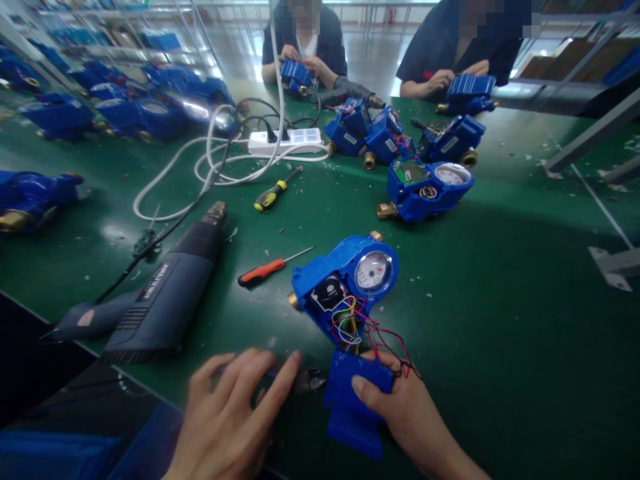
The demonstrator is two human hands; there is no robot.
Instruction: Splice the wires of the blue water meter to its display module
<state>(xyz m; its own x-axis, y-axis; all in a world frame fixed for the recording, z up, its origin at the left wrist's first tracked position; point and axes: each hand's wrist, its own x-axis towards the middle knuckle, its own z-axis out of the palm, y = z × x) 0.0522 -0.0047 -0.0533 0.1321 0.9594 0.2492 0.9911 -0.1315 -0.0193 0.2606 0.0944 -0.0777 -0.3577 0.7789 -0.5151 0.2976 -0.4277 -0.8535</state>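
Note:
My right hand [400,400] grips a blue plastic cover [357,380], thumb on top. Red and black wires run beside that hand to an opened blue water meter [320,267] lying just beyond it. The meter has a round dial [373,271], brass ends and a bundle of coloured wires in its open compartment. My left hand [240,407] is spread over a pair of cutting pliers [309,381] on the table, fingers apart; the handles are partly hidden beneath it. The pliers' jaws point toward the cover.
An orange screwdriver [263,272] and a yellow-black screwdriver [270,197] lie beyond my hands. At left rests a heat gun [170,287]. Farther back are a white power strip [287,141] with looped cable and several more blue meters [430,190]. Two people handle meters across the table.

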